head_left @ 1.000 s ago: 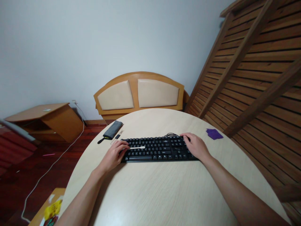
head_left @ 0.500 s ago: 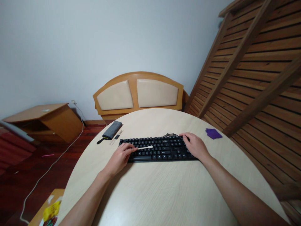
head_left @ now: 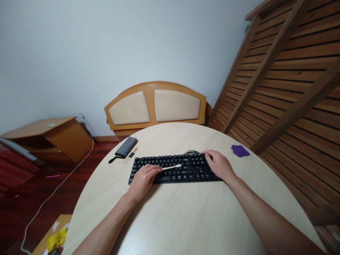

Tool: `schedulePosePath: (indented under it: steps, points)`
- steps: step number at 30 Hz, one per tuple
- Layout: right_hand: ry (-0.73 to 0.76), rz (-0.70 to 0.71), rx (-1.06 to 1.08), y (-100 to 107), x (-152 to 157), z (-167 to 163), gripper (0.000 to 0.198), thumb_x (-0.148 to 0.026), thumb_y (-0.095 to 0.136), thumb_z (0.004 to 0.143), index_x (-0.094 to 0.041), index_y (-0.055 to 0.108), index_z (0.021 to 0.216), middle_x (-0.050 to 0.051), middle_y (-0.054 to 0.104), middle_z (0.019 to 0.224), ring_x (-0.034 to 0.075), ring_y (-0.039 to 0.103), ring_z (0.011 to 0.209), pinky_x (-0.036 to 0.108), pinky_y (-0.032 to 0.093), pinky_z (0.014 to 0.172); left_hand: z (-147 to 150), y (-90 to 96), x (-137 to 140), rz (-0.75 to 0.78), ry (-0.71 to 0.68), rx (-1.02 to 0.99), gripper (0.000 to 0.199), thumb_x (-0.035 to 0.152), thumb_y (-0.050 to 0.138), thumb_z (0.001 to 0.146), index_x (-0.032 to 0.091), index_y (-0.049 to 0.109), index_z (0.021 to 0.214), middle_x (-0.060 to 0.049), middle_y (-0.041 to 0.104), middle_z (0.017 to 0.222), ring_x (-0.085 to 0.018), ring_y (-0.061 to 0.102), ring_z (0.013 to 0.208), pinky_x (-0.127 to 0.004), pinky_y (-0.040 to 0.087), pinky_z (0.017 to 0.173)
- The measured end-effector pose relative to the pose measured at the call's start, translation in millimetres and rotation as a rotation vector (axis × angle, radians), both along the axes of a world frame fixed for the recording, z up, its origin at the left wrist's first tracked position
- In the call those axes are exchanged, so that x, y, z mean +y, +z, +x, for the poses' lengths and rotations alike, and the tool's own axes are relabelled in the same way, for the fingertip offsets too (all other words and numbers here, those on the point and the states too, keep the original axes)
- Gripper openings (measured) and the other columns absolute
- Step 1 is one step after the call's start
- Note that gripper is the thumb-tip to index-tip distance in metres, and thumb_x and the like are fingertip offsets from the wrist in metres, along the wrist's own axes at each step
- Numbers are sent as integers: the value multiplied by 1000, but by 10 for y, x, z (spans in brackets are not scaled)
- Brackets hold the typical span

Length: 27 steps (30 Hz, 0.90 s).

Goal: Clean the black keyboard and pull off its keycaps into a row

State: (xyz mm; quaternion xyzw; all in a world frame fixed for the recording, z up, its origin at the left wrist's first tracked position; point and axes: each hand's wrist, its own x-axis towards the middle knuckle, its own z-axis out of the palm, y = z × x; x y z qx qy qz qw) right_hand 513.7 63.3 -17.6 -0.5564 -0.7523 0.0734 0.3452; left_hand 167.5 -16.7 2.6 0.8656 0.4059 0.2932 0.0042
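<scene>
A black keyboard (head_left: 186, 172) lies lengthwise on the round pale table. My left hand (head_left: 145, 176) is closed around the handle of a white toothbrush (head_left: 172, 166), whose head points right, over the keys near the middle. Bristles are too small to make out. At the keyboard's right end my right hand (head_left: 219, 164) rests over the number keys and grips the edge, thumb toward the keys. Its outer fingers are partly hidden.
A grey pouch (head_left: 126, 147) with a dark strap and a small black item with thin cords (head_left: 131, 155) lie at the table's left. A purple cloth (head_left: 240, 150) lies at the right. The keyboard's coiled cable (head_left: 192, 152) sits behind it.
My left hand has moved right along the keyboard with the toothbrush, uncovering the keyboard's left end. My right hand and the keyboard have stayed in about the same place.
</scene>
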Motion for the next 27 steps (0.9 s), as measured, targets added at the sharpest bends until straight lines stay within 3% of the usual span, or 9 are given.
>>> schedulePosePath:
  steps: [20,27]
  points:
    - [38,18,-6,52,-85,-132,23,-31,46,94,-24,68,95,3,71,102,22,64,98,37,48,89,72,-35,1,-27,-11,-19,28,15,43,100,21,63,118,-7,72,106,-20,62,93,-35,57,77]
    - [63,55,-55,63,-112,-152,19,-32,51,91,-23,65,100,4,70,104,24,62,98,39,47,89,124,-36,-10,-39,-77,23,37,4,43,95,20,61,123,-8,70,118,-22,58,101,-39,57,84]
